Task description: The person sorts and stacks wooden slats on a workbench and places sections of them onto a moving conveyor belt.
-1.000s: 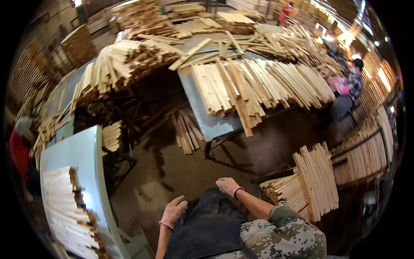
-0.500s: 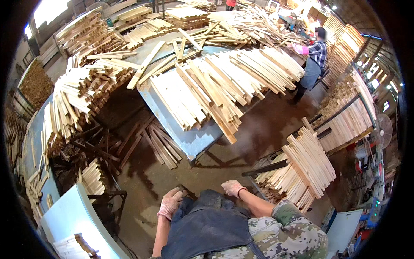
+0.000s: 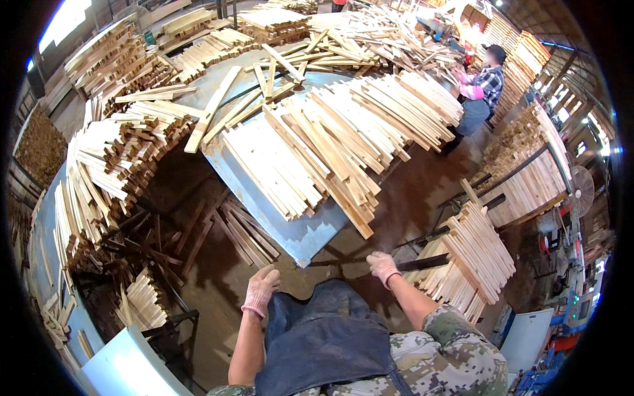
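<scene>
Both my hands wear pale pinkish knit gloves and hang in front of my dark apron (image 3: pixel 323 343). My left hand (image 3: pixel 262 289) is loosely closed, fingers folded in, with nothing visible in it. Farther forward, my right hand (image 3: pixel 382 267) has its fingers partly stretched out and holds nothing that I can see. Ahead lies a blue table (image 3: pixel 300 241) bearing a broad row of pale wooden strips (image 3: pixel 277 165). Several longer strips (image 3: pixel 353 208) jut past its near edge, closest to my right hand. Neither hand touches the wood.
At right, a stack of strips (image 3: pixel 472 254) rests on a rack with a dark metal bar (image 3: pixel 422 263). Piled strips (image 3: pixel 105 165) cover a table on the left. A co-worker (image 3: pixel 485 86) stands beyond the table. A light-blue panel (image 3: pixel 125 363) is at lower left.
The table and its strips appear nearer and lower as I have moved forward. My right hand has risen and shifted right; my left hand stays at about the same place.
</scene>
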Available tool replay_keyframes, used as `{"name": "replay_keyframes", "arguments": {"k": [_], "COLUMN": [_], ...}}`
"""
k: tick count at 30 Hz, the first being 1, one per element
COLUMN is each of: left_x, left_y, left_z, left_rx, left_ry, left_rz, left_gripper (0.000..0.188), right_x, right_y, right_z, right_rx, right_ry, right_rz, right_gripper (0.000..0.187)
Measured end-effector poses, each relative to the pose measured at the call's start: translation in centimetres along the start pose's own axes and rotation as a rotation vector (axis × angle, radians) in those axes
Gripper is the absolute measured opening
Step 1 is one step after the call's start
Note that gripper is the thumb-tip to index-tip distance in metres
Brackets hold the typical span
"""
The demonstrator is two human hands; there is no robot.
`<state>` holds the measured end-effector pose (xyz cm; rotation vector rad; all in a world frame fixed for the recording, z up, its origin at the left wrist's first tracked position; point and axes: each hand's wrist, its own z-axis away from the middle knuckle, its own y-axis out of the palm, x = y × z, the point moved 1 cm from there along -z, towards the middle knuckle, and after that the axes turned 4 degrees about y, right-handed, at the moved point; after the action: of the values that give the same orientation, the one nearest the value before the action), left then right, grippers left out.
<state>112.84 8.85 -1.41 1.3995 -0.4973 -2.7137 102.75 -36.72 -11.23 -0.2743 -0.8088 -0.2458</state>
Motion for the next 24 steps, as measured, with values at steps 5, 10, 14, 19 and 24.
{"name": "replay_keyframes", "arguments": {"k": [5,10,14,19,24], "left_x": [-6.5,-6.9,-10.8,-12.5,-14.5], "left_y": [7.6,14.3,20.9,25.6,28.9], "left_z": [-4.3,-15.8,-22.6,-30.4,-33.1], "left_rx": [0.008,-0.053,-0.154,-0.395,-0.516], "left_ry": [0.020,0.141,0.180,0.136,0.071], "left_rz": [-0.328,-0.519,-0.700,-0.792,-0.857], "left_gripper": [0.063,0.071,0.080,0.091,0.063], "right_x": [5.0,17.6,20.8,22.5,30.2], "right_y": [-4.6,-4.0,-4.9,-5.3,-1.9], "right_z": [-7.6,-7.2,-12.1,-16.7,-16.3], "right_rx": [-0.438,-0.513,-0.408,-0.356,-0.178], "right_ry": [-0.254,-0.332,-0.299,-0.425,-0.559], "right_rz": [0.186,0.191,0.071,0.330,0.577], "right_gripper": [0.054,0.057,0.065,0.062,0.072]}}
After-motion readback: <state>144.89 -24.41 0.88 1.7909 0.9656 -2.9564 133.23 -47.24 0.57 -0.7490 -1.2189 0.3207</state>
